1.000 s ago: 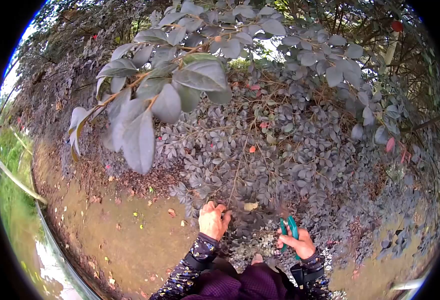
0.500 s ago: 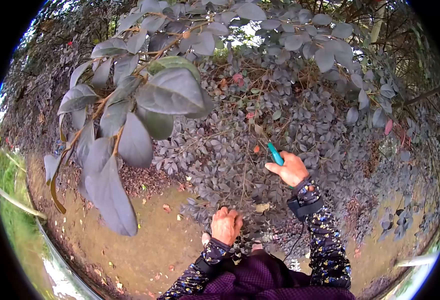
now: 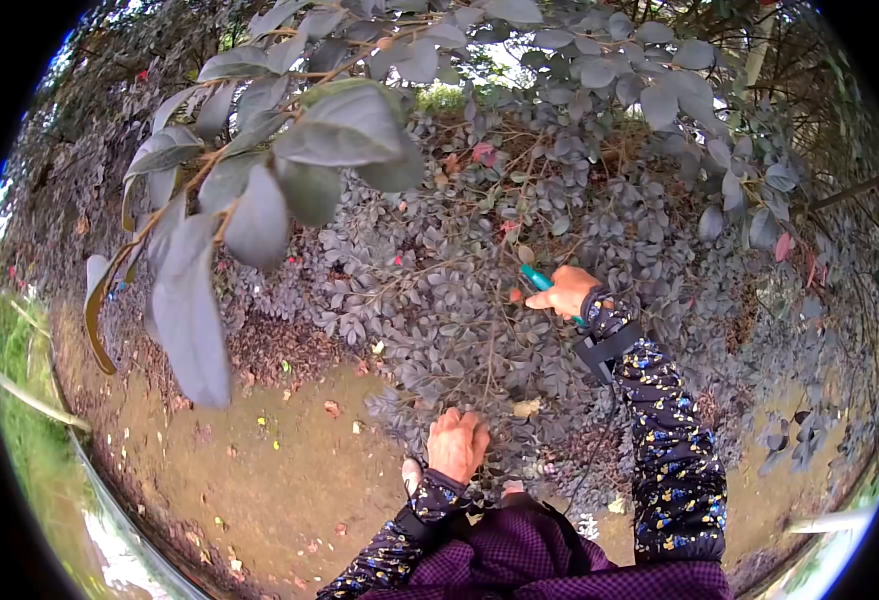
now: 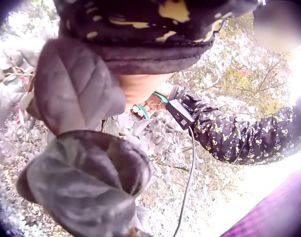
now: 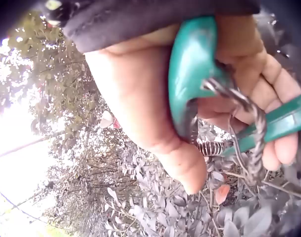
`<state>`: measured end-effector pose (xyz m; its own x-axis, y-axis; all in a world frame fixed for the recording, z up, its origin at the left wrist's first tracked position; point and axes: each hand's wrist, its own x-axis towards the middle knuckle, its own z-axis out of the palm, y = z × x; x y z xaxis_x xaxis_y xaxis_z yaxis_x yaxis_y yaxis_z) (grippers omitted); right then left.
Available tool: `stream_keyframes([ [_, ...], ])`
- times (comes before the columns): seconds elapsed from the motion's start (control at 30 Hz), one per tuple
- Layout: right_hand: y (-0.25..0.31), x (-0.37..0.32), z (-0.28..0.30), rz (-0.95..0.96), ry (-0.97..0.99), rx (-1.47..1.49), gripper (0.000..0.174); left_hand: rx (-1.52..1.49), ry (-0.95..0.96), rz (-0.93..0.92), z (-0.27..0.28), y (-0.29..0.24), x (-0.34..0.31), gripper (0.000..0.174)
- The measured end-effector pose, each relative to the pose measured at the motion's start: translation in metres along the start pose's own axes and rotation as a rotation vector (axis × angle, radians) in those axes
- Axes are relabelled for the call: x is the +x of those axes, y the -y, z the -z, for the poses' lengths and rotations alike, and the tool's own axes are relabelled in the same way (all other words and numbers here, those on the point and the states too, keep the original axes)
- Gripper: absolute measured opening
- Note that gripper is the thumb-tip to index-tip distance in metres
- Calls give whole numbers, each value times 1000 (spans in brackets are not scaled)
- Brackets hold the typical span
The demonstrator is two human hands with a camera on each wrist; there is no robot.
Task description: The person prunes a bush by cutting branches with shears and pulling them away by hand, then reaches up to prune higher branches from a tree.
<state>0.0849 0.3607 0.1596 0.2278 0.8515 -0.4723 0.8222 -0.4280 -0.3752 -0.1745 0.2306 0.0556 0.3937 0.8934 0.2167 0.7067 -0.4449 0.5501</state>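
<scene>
My left hand (image 3: 457, 445) is low at the shrub's near edge, its fingers curled round a leafy branch (image 3: 491, 375); the fingertips are hidden. In the left wrist view a sleeve and large leaves (image 4: 74, 89) cover most of that hand. Farther up among the leaves, my right hand (image 3: 566, 292) holds green-handled shears (image 3: 534, 277). The right wrist view shows the hand (image 5: 135, 94) with one handle (image 5: 192, 64) against the palm and the other by the fingers, the two spread apart around a spring (image 5: 211, 148). The blades are hidden.
Large leaves on a near branch (image 3: 195, 310) hang at the upper left, close to the head camera. Bare brown ground (image 3: 290, 450) lies at the lower left. A thin cable (image 4: 186, 190) hangs from the right wrist's device.
My right hand has moved up and forward into the shrub with the shears, and more of the right sleeve shows. My left hand has shifted slightly right. The near leaves have shifted left.
</scene>
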Motion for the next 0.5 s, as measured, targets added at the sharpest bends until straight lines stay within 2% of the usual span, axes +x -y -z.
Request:
stream_keyframes([
  [0.3, 9, -7, 10, 1, 14, -100, 47, 34, -26, 41, 10, 15, -5, 14],
  [0.43, 9, -8, 13, -4, 19, -8, 46, 27, -37, 36, 8, 9, -4, 12],
  [0.5, 6, 0, 10, -6, 59, 137, 42, 11, -14, 30, 6, 6, -5, 13],
])
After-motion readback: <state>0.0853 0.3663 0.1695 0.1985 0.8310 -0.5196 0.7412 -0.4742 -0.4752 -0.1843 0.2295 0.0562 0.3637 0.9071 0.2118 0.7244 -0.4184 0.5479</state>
